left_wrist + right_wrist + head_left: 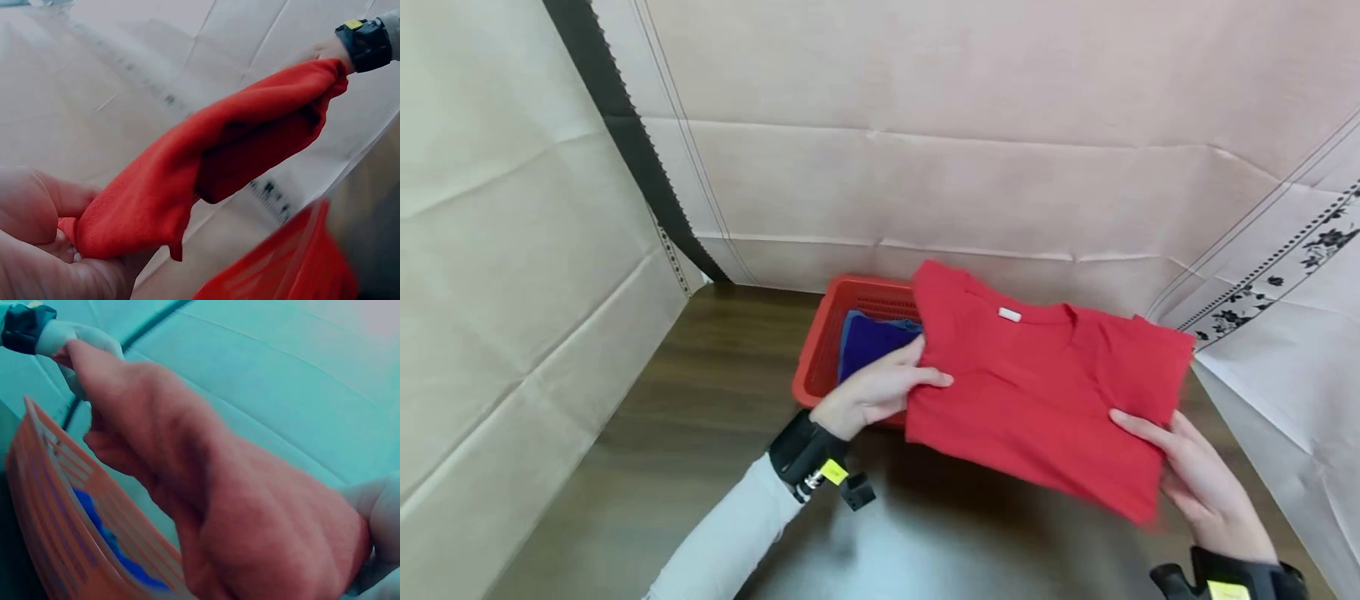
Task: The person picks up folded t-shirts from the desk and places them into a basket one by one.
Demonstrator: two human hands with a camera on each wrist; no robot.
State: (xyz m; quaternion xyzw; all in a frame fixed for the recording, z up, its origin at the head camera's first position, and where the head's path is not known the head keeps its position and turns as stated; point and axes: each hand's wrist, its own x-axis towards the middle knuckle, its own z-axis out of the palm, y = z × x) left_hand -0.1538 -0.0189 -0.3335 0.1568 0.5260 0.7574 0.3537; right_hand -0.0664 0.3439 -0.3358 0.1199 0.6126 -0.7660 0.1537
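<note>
Holding a folded red T-shirt [1037, 392] up above the dark wooden tabletop [700, 417], one edge in each hand. Gripping the shirt's left edge with the left hand [880, 387], thumb lying on top of the cloth and fingers curled underneath (seen close in the left wrist view, where the red fabric [206, 169] is bunching between thumb and palm [37, 250]). Pinching the shirt's lower right corner with the right hand [1195, 475], fingers stretching along the top of the cloth and the rest tucked beneath; the same hand [325, 49] showing at the far end of the shirt in the left wrist view. Hanging partly over a red plastic basket [831, 342], the shirt covering the basket's right side, white neck label [1009, 314] facing up. Lying inside the basket, a folded blue garment [872, 342], just behind the left hand. Standing behind and to both sides, creased pale paper sheeting [925, 125]. Wearing a black wrist strap [805, 454] over a white sleeve [730, 542] on the left arm.
</note>
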